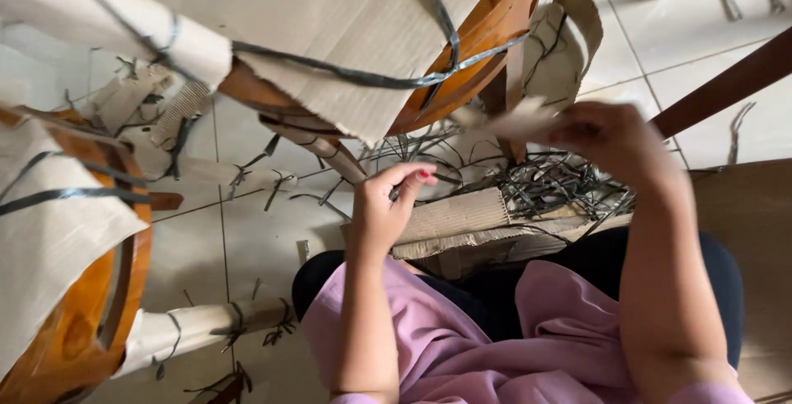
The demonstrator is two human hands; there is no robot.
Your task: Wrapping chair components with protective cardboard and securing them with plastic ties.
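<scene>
Head view, left hand: the left hand [388,206] is raised in front of the body with the fingers curled in. The fingertips pinch something thin and dark, most likely one end of a strap; I cannot tell this for sure.

Head view, right hand: the right hand [606,136] is higher and to the right. Its fingers are closed on a torn scrap of cardboard [516,121], pale brown and blurred, which points to the left.

Wrapping above: a wooden chair [495,33] with an orange-brown curved frame hangs over the hands. It is covered with a sheet of brown corrugated cardboard [330,33], and grey plastic straps [363,78] cross over the sheet. The lower edge of the sheet is torn.

Wrapping on the left: a second wooden chair [74,330] of the same colour is at the left edge. It also wears pale cardboard tied with dark straps. A leg wrapped in cardboard [198,326] lies low, near the knee.

Pile in the middle: a flat piece of corrugated cardboard [458,218] lies just beyond the left hand. Behind it there is a tangled heap of cut straps [561,185], grey and dark.

Clothes: a pink garment [478,338] covers the lap, over dark trousers.

Floor: the floor [264,239] has pale glossy tiles with thin joints. Short strap pieces and small cardboard scraps are scattered on it.

Right edge: a dark wooden bar [726,82] crosses the corner diagonally, and a big brown board lies under it.
</scene>
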